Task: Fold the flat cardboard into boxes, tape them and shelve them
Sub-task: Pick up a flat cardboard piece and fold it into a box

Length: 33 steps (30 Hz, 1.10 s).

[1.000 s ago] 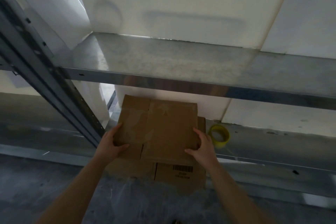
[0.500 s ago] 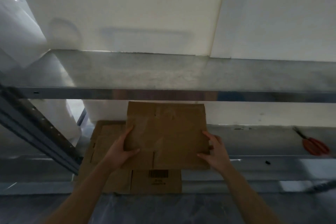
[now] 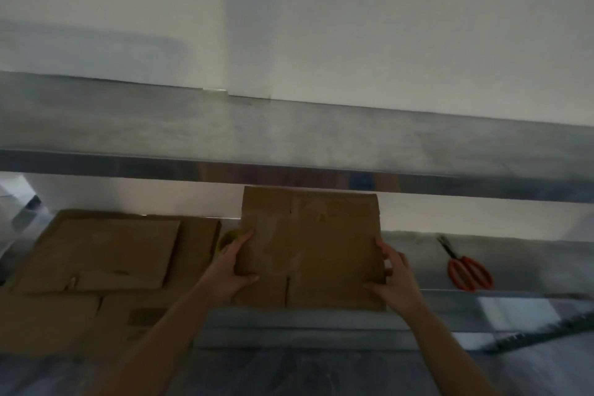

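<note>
Cardboard (image 3: 308, 244) moved right of stack (image 3: 96, 254) (left hand (image 3: 231, 267), right hand (image 3: 397, 283) gripping).

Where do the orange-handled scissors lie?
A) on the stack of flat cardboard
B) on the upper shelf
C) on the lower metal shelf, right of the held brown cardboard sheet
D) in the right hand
C: the orange-handled scissors lie on the lower metal shelf, right of the held brown cardboard sheet.

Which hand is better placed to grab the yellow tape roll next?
Probably the left. The left hand grips the flat cardboard at its left edge, right beside the yellow tape roll; the right hand holds the opposite edge, nearer the scissors.
</note>
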{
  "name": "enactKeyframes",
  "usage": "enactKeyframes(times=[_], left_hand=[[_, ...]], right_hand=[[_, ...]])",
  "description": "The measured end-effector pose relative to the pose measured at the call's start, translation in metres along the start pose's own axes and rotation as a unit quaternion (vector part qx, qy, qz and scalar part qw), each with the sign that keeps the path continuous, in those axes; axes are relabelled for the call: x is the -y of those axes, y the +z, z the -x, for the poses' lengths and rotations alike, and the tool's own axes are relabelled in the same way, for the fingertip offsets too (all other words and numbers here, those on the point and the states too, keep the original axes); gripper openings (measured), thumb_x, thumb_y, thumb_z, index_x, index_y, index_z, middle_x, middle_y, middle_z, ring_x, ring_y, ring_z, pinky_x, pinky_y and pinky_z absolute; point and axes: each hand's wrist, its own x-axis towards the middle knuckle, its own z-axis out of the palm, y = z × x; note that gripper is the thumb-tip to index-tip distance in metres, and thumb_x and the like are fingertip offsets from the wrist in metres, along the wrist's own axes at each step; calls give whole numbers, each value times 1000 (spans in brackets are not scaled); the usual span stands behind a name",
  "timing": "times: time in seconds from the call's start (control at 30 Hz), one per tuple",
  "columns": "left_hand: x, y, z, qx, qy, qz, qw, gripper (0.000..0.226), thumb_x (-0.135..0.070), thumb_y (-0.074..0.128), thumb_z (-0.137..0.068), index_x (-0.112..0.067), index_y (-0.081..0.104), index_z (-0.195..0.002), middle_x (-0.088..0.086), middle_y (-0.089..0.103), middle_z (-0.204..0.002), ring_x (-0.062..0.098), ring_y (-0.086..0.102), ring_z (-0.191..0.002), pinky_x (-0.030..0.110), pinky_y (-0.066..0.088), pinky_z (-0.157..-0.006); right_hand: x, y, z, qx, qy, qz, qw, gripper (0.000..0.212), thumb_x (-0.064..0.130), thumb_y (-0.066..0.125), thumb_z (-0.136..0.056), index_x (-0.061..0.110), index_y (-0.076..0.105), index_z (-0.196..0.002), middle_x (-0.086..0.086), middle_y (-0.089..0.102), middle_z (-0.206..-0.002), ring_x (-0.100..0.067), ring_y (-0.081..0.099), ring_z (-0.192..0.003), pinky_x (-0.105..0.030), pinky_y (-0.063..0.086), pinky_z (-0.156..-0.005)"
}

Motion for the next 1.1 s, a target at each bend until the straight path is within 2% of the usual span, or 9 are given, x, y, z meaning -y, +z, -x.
enactKeyframes(times=[0.17,0.33,0.43,0.57,0.67,0.8,0.9,1.0,1.1], left_hand=[[-37,70,-13,-41,23,3,999,111,-10,83,-72,-49,10,-146,3,33,-150,20,42,-134,46,40,-109],[-58,110,-22,-81,5,46,996,124,1,81,-71,-47,-3,-149,3,30,-150,23,41,-133,52,43,-105],[-64,124,-27,-78,-6,73,994,119,9,75,-73,-57,2,-141,2,45,-131,19,57,-113,33,57,-84],[-73,131,-31,-112,6,163,980,101,19,72,-71,-48,25,-130,-4,53,-113,2,66,-91,13,53,-61],[-84,132,-28,-118,12,179,977,94,14,77,-68,-45,31,-124,-9,45,-120,5,55,-102,11,52,-66],[-84,129,-22,-114,1,110,987,102,-11,86,-68,-31,21,-144,-10,36,-133,10,42,-117,20,46,-87],[-86,132,-15,-62,5,160,985,101,-15,84,-68,-42,19,-140,-13,37,-133,11,42,-122,25,53,-85],[-92,133,-10,-29,6,177,984,112,-17,85,-65,-46,11,-144,-22,31,-136,-2,40,-119,18,52,-84],[-90,136,-6,-81,-27,120,989,112,-22,84,-71,-42,8,-151,-15,21,-145,10,28,-130,38,46,-101]], right_hand=[[-43,-56,-26,6,50,-97,994,110,-5,83,-69,28,19,-152,-9,45,-126,-29,53,-111,-44,53,-88],[-70,-85,-38,-4,80,-136,987,61,8,74,-84,24,46,-136,-5,54,-127,-27,54,-113,-41,51,-90],[-77,-95,-41,-35,71,-126,989,59,8,72,-86,19,44,-137,-6,55,-128,-24,56,-109,-41,52,-90],[-77,-100,-40,-92,40,-119,988,56,9,72,-86,22,46,-134,-3,58,-122,-23,57,-106,-37,52,-87],[-73,-96,-36,-123,21,-105,987,54,8,70,-87,24,48,-134,-2,60,-120,-26,58,-112,-35,51,-87],[-75,-76,-26,-86,21,-150,985,66,11,69,-89,29,38,-145,3,55,-128,-24,53,-123,-41,51,-95],[-76,-63,-13,-6,10,-224,975,85,14,73,-86,38,24,-152,6,41,-146,-18,42,-131,-49,45,-105],[-71,-64,-13,23,-2,-244,969,95,12,75,-84,41,17,-153,7,35,-148,-16,38,-133,-43,46,-104],[-73,-71,-13,21,-17,-217,976,90,15,75,-85,38,20,-153,7,37,-148,-15,37,-134,-35,45,-101]])
